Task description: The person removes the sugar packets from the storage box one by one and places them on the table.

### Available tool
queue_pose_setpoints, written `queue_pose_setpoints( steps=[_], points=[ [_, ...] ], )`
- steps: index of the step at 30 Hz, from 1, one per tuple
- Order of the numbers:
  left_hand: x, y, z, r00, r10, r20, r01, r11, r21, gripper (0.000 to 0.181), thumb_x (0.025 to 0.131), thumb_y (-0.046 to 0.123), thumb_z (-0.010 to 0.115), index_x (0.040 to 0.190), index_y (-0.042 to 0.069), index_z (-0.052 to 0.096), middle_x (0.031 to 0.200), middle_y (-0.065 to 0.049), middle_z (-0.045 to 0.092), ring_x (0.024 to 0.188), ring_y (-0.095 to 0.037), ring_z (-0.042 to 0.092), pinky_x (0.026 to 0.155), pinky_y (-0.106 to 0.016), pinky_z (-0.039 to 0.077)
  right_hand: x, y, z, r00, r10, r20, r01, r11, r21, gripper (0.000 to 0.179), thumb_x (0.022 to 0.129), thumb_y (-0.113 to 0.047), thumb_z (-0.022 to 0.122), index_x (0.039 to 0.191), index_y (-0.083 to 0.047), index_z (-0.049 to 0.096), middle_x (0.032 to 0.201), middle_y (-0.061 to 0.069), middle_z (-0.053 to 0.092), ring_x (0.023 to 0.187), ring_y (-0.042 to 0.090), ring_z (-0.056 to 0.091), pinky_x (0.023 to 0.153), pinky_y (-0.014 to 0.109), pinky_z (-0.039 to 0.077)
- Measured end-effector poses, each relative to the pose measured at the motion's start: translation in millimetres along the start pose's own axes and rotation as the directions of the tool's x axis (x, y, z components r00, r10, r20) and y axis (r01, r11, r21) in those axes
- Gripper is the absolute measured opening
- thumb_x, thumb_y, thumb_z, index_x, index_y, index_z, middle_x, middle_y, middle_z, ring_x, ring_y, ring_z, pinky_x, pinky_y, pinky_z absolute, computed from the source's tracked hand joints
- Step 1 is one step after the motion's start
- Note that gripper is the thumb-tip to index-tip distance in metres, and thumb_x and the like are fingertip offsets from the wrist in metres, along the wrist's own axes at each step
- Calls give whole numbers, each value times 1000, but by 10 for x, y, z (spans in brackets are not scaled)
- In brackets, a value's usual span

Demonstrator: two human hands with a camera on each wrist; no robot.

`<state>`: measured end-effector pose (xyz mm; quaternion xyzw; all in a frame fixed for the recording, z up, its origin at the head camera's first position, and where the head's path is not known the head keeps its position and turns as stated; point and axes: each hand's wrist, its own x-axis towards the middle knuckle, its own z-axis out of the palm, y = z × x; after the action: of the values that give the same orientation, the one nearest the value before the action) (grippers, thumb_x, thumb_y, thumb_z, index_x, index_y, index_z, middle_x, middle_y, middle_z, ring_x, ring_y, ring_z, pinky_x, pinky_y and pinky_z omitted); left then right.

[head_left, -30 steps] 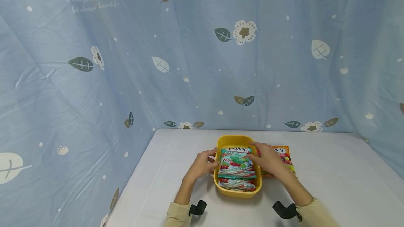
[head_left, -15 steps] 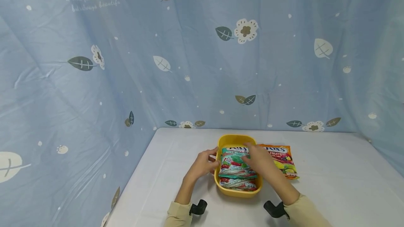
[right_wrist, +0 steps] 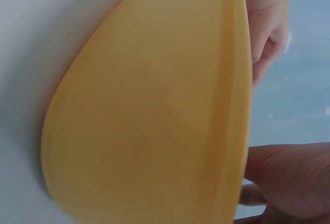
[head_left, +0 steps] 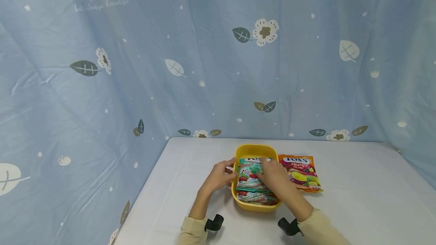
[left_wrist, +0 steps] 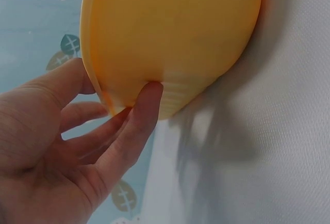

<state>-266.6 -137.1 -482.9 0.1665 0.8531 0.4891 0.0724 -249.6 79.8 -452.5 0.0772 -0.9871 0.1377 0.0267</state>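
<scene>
A yellow plastic bin [head_left: 255, 149] on the table holds a green bag of Fox's Mint Blossom candy [head_left: 248, 184]. A second, similar candy bag [head_left: 255, 196] lies partly beneath it at the near end. My left hand [head_left: 219, 176] holds the bin's left side; in the left wrist view the thumb meets the rim and the other fingers press the outer wall. My right hand [head_left: 274, 177] reaches over the right rim onto the green bag, thumb and fingers spread apart across its right half. In the right wrist view, the bin wall hides its fingertips.
An orange bag of Fox's Fruits candy [head_left: 301, 173] lies flat on the white tabletop [head_left: 354, 184], just right of the bin. A blue curtain [head_left: 218, 48] with leaves and flowers hangs behind and along the left. Black wrist mounts [head_left: 214, 223] sit by both sleeves.
My right hand has moved left from the bin's right rim onto the green bag, leaving the orange bag more fully in sight. My left hand has kept its place on the bin.
</scene>
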Motion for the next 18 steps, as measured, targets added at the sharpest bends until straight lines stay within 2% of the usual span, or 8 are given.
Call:
queue_pose_setpoints(
  steps=[5, 10, 14, 18],
  points=[
    [5, -7, 2, 1000, 4, 3, -4, 1000, -1, 63, 90, 14, 66, 147, 1, 42, 129, -18, 59, 101, -24, 64, 60, -30, 63, 2, -75, 13, 998, 31, 51, -31, 1000, 0, 57, 87, -29, 74, 133, 0, 55, 103, 23, 70, 78, 35, 68, 66, 50, 62],
    [8, -9, 0, 1000, 1, 6, -1, 1000, -5, 63, 90, 14, 66, 147, 1, 42, 129, -18, 59, 101, -23, 64, 60, -29, 62, -14, -117, -12, 998, 46, 51, -47, 999, 4, 57, 86, -27, 75, 130, 2, 54, 96, 23, 69, 72, 33, 65, 63, 47, 62],
    [10, -9, -6, 1000, 7, 7, -7, 1000, -8, 63, 90, 13, 67, 147, 1, 42, 130, -19, 59, 101, -23, 64, 59, -28, 62, -15, -116, -30, 998, 50, 43, -52, 998, 34, 55, 85, -28, 77, 124, 2, 54, 93, 23, 67, 77, 36, 66, 65, 48, 61],
    [9, -17, -8, 1000, 9, 6, -9, 1000, 5, 64, 90, 13, 67, 147, 1, 42, 130, -19, 59, 100, -22, 64, 58, -27, 62, -11, -103, -30, 997, 65, 41, -69, 993, 98, 60, 84, -27, 77, 128, 4, 51, 103, 28, 65, 91, 44, 64, 77, 55, 59]
  ],
)
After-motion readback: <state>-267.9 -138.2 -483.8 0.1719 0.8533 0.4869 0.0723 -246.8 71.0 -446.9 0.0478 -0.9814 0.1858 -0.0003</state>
